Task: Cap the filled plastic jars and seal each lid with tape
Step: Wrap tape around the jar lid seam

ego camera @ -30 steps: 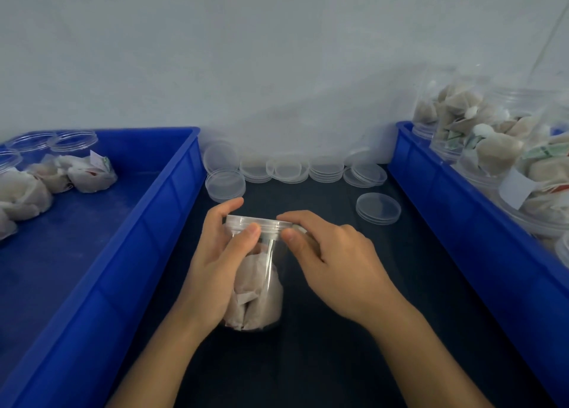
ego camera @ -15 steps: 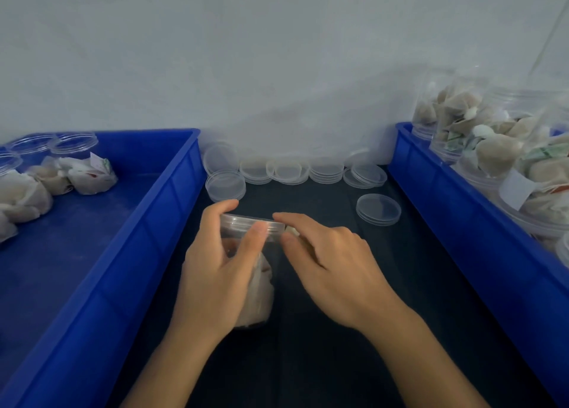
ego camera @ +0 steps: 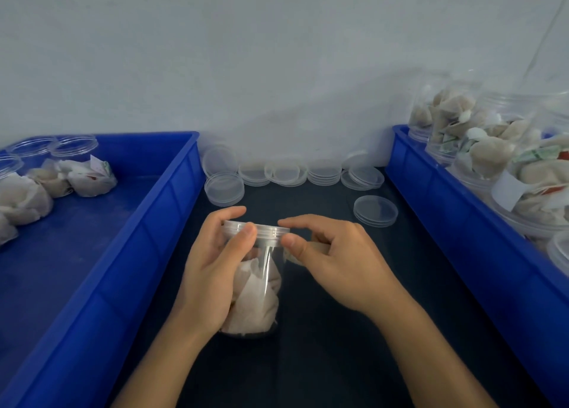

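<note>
A dark tabletop carries blue bins at its left and right edges, a jar between them, and lids along the back edge.

A jar stands on the counter between two trays. The left hand wraps its left side; the right hand sits at its right, by the lid on top. Behind the jar, loose lids line the wall, one single lid nearer to the right. The left tray holds pouches and open jars at its far end. The right tray holds filled jars
</note>
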The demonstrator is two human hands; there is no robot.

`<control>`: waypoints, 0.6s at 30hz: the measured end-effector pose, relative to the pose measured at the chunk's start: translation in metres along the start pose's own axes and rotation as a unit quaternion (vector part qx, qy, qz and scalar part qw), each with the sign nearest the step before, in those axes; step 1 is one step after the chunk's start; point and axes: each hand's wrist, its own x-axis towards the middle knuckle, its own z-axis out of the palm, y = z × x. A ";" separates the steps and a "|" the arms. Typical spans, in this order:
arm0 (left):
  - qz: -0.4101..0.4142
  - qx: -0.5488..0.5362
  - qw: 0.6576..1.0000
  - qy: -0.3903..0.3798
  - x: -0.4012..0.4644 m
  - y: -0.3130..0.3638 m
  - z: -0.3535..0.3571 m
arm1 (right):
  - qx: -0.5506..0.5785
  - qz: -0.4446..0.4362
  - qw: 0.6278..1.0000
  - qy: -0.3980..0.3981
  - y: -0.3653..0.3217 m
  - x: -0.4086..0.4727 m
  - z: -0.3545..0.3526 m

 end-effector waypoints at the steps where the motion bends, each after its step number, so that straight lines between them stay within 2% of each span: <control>1: 0.001 0.003 1.000 -0.005 0.001 0.000 -0.001 | 0.004 0.003 1.000 0.003 0.000 0.000 0.000; 5: -0.011 0.008 1.000 -0.020 0.001 -0.001 -0.003 | -0.005 0.009 1.000 0.015 -0.003 -0.001 -0.001; 8: -0.010 0.060 0.998 -0.021 0.000 0.002 -0.002 | -0.024 0.008 1.000 0.016 -0.008 -0.003 0.000; 12: 0.014 0.187 0.980 0.062 0.001 0.005 -0.003 | -0.062 0.004 0.997 0.039 -0.013 -0.005 0.003; 16: -0.012 0.217 0.975 0.043 0.000 0.006 0.001 | -0.107 -0.020 0.992 0.071 -0.021 -0.007 0.013; 18: -0.025 0.207 0.977 0.040 0.002 0.004 0.001 | -0.098 -0.012 0.994 0.056 -0.021 -0.006 0.014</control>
